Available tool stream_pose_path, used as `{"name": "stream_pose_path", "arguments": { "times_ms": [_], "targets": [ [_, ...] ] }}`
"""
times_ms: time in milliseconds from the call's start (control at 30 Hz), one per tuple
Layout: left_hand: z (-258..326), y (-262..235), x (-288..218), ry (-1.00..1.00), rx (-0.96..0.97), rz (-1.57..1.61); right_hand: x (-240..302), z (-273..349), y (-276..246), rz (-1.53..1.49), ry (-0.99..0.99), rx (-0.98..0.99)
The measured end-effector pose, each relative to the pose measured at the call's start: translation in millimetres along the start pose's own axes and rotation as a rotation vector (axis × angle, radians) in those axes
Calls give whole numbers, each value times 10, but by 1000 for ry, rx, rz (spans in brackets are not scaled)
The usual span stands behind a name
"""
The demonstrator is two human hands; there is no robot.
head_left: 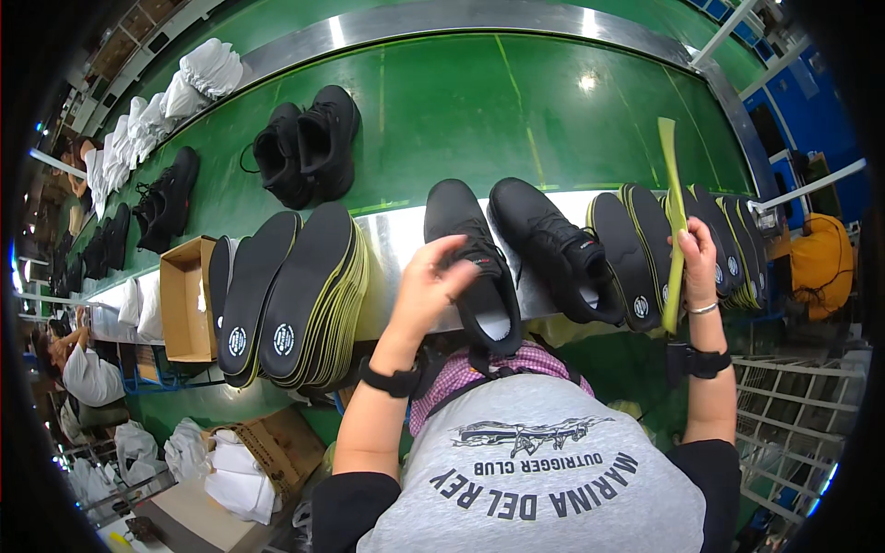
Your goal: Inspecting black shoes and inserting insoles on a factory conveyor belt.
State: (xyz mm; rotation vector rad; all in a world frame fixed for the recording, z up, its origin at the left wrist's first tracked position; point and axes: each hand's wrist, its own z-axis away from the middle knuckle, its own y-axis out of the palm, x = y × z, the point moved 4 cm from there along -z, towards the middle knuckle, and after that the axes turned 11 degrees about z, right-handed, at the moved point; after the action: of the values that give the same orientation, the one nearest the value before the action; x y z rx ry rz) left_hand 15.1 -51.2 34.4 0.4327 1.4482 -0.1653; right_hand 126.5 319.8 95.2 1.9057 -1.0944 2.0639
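Note:
My right hand point(698, 258) grips a yellow-green insole point(676, 184), held up edge-on. My left hand point(427, 288) is open, its fingers apart over the laces of a black shoe point(456, 207); I cannot tell whether it touches the shoe. Beside that shoe lies a second black shoe point(535, 217), tilted, with its toe pointing away from me. A pale patch shows inside each shoe's opening. Right of the pair, partly behind the held insole, stand several black insoles point(627, 258) with yellow-green edges.
At left are two tall stacks of insoles point(309, 286) and a cardboard box point(187, 300). Black shoes point(323, 138) stand on the green conveyor belt point(442, 101), with another pair point(168, 198) farther left. White stuffed bundles point(207, 69) line its far edge. A wire rack point(793, 415) is at right.

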Motion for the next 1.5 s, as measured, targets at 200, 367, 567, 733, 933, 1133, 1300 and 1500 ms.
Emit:
{"name": "stream_pose_path", "arguments": {
  "times_ms": [200, 367, 567, 733, 933, 1133, 1300, 1500],
  "targets": [
    [-171, 418, 5, 492, 207, -792, 915, 783, 781, 697, -908, 581],
    [-347, 254, 226, 42, -43, -205, 973, 1063, 965, 1144, -1083, 929],
    [-415, 286, 450, -45, -112, -42, 670, 1012, 1587, 1272, -1036, 838],
    [-425, 273, 545, -70, -126, 40, 376, 842, 2319, 1310, -688, 729],
    [-440, 232, 555, -98, -159, 54, 587, 1035, 1758, 1258, -710, 745],
    [-439, 258, 527, -64, -155, -2, 686, 979, 1510, 1283, -713, 810],
    [-425, 251, 522, -66, -158, 8, 615, 1053, 1715, 1366, -1016, 728],
    [-412, 249, 537, -76, -164, 44, 358, 928, 2213, 1283, -957, 791]
  ]
}}
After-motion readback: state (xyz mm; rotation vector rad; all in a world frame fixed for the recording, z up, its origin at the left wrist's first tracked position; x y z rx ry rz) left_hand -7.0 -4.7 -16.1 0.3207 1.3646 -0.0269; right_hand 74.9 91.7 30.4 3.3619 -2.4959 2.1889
